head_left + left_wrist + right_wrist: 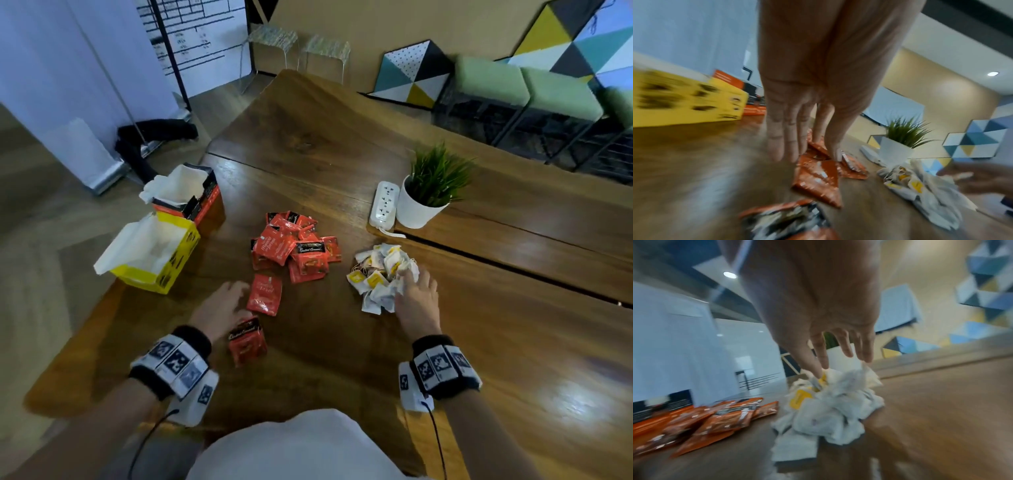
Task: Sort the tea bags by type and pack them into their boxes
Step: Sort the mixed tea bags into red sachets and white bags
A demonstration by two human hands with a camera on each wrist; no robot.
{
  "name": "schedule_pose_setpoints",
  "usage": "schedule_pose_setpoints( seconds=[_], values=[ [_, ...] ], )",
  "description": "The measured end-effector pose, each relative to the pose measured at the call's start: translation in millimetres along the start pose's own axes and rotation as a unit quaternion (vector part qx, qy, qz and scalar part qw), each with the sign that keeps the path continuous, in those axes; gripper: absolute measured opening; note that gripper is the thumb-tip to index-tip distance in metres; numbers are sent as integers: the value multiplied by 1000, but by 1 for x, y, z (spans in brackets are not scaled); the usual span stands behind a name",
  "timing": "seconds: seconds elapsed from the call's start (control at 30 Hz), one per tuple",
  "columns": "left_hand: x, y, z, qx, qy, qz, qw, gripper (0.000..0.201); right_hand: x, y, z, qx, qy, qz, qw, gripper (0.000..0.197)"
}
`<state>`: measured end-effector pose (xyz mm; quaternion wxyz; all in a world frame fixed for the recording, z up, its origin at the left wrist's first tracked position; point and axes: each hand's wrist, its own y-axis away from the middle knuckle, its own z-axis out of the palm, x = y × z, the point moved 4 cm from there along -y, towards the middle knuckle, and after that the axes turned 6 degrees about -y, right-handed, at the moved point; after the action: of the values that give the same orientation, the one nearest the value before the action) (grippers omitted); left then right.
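Both hands unclenched, nothing looked boxed yet: your left hand hovered by red foil sachets ahead, your right hand touched white paper teabags.
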<state>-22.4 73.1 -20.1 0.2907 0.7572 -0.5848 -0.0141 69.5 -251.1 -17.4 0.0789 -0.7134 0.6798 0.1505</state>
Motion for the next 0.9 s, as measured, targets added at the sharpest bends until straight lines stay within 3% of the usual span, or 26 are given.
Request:
schedule_pose_setpoints(
  seconds=[0.07, 0.13, 0.27, 0.33, 0.4, 0.53, 0.63, 0.8, 0.9],
  values=[
    [-17, 11, 13, -23, -25, -53, 998, 59, -32, 4, 6, 24, 37, -86, 995, 46],
    [-17, 15, 28, -30, -67, -66, 995, 63, -66, 9, 15, 14, 23, -153, 988, 43],
    [-15, 9, 38, -17, -115, -56, 992, 46, -104, 25, 31, -78, -34, -215, 973, 42],
    [-19, 5, 33, -51, -106, -59, 991, 24, -97, 29, 37, -115, -43, -213, 969, 42],
    [-21, 4, 26, -82, -93, -45, 991, 22, -78, 31, 36, -133, -53, -200, 969, 39],
    [2, 4, -4, -51, -25, 11, 998, 16, -31, 35, 27, -121, -96, -163, 974, 33],
    [23, -15, -32, -32, 80, 10, 996, 8, -12, 37, 22, -99, -109, -165, 975, 32],
    [46, -87, -80, 36, 114, -3, 993, 17, -8, 19, 4, -80, -167, -126, 975, 24],
    [51, -121, -87, 41, 6, -43, 998, 35, -3, -5, -20, -39, -194, -87, 976, 30]
  ],
)
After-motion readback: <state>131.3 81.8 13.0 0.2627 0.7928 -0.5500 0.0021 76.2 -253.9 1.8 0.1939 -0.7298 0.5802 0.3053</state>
